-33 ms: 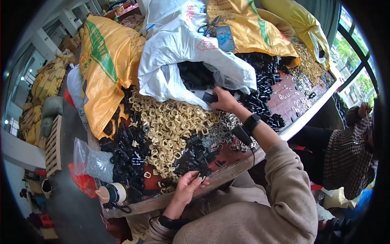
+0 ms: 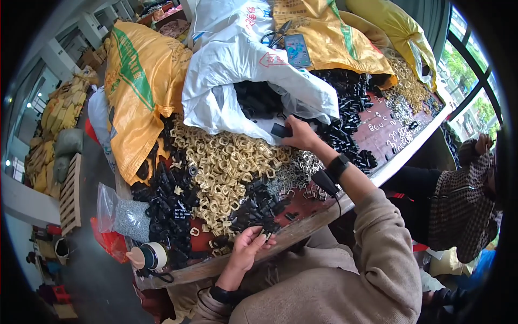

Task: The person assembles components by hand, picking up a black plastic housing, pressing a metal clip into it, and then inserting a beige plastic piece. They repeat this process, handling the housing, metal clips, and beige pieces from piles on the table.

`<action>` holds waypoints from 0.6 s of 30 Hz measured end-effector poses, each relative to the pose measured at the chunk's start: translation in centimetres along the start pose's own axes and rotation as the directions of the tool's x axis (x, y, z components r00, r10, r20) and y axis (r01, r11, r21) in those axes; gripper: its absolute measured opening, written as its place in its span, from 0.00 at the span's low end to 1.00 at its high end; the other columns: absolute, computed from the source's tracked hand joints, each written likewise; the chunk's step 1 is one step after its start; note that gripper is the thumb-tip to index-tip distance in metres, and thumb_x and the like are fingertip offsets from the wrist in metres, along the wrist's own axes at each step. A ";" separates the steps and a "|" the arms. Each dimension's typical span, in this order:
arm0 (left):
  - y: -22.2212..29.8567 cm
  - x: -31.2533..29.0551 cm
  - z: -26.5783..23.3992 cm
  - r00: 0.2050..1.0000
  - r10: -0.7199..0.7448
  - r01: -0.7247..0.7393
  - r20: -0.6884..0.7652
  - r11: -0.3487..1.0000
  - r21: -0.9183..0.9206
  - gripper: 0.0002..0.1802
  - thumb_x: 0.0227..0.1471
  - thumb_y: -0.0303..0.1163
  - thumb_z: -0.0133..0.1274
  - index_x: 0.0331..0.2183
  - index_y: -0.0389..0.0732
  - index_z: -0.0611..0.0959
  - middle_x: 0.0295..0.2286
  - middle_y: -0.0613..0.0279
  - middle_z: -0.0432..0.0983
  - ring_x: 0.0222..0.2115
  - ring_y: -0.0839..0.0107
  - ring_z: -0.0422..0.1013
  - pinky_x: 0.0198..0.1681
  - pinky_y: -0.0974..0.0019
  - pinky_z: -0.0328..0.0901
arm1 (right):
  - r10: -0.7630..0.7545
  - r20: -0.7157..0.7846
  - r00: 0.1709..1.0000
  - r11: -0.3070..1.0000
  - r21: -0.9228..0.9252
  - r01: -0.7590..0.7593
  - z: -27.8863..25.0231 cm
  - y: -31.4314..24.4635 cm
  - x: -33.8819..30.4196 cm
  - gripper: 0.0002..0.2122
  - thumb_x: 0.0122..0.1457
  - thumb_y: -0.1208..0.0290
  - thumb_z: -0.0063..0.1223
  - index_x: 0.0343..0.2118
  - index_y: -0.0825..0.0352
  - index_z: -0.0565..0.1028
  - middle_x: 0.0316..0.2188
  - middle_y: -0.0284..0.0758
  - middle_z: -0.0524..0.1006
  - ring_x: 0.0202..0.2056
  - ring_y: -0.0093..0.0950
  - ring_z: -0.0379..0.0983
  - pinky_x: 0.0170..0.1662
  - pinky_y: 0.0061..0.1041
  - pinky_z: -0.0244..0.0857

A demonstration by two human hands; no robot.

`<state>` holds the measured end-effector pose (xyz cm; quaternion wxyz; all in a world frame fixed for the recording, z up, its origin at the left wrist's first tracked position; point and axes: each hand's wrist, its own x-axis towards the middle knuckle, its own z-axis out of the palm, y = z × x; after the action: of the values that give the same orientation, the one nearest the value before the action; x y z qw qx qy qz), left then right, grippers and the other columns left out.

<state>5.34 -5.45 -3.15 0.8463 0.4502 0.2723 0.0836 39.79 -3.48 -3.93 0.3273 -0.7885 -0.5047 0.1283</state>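
Observation:
My right hand (image 2: 301, 134) is at the mouth of a white woven sack (image 2: 216, 102), its fingers closed on a small black plastic piece (image 2: 280, 130). More black pieces (image 2: 258, 100) lie inside the sack. A dark tapered object (image 2: 324, 182) with a cord hangs beneath my right wrist, next to the metal rings. At the table's near edge my left hand (image 2: 249, 248) pinches a small dark part with a light metal edge (image 2: 265, 234); the fingers partly hide it. Just beyond the left hand are loose black parts (image 2: 256, 208) and a heap of cream-coloured buckles (image 2: 216, 167).
Yellow sacks (image 2: 135, 81) stand around the dark red table (image 2: 302, 208). A phone (image 2: 297, 51) and scissors (image 2: 278, 33) rest on the sacks. Near left are a bag of grey pellets (image 2: 132, 218) and a lidded cup (image 2: 154, 256). Another person (image 2: 464, 210) sits at right.
My right hand and its black piece have shifted very slightly to the right at the sack's mouth. My left hand keeps its pinch in the same place.

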 end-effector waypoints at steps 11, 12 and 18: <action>1.6 0.5 1.0 0.996 0.062 -0.068 -0.059 0.993 -0.098 0.15 0.46 0.27 0.47 0.39 0.33 0.69 0.27 0.58 0.71 0.24 0.76 0.68 0.26 0.78 0.64 | -0.334 0.262 0.905 0.929 0.251 0.271 -0.1 -8.3 -15.4 0.18 0.34 0.74 0.53 0.32 0.67 0.64 0.29 0.40 0.64 0.29 0.39 0.65 0.32 0.31 0.61; 1.5 0.5 0.9 0.997 0.063 -0.065 -0.032 0.996 -0.069 0.15 0.46 0.27 0.48 0.39 0.33 0.69 0.26 0.60 0.70 0.23 0.77 0.68 0.25 0.78 0.64 | -0.337 0.303 0.891 0.923 0.292 0.250 0.3 -8.9 -15.7 0.18 0.34 0.74 0.54 0.32 0.68 0.64 0.29 0.40 0.65 0.30 0.38 0.64 0.32 0.30 0.61; 1.1 0.3 -0.3 0.997 -0.065 0.063 -0.035 0.996 -0.061 0.16 0.46 0.28 0.49 0.38 0.33 0.70 0.22 0.65 0.69 0.21 0.80 0.66 0.22 0.80 0.61 | -0.479 0.327 0.814 0.846 0.418 0.330 1.1 -9.8 -15.5 0.19 0.37 0.70 0.58 0.35 0.69 0.66 0.31 0.40 0.65 0.31 0.37 0.65 0.33 0.29 0.61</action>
<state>5.58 -4.47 -2.50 0.8565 0.4139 0.2996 0.0728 25.09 -14.01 -0.44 0.3627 -0.5448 -0.6911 0.3065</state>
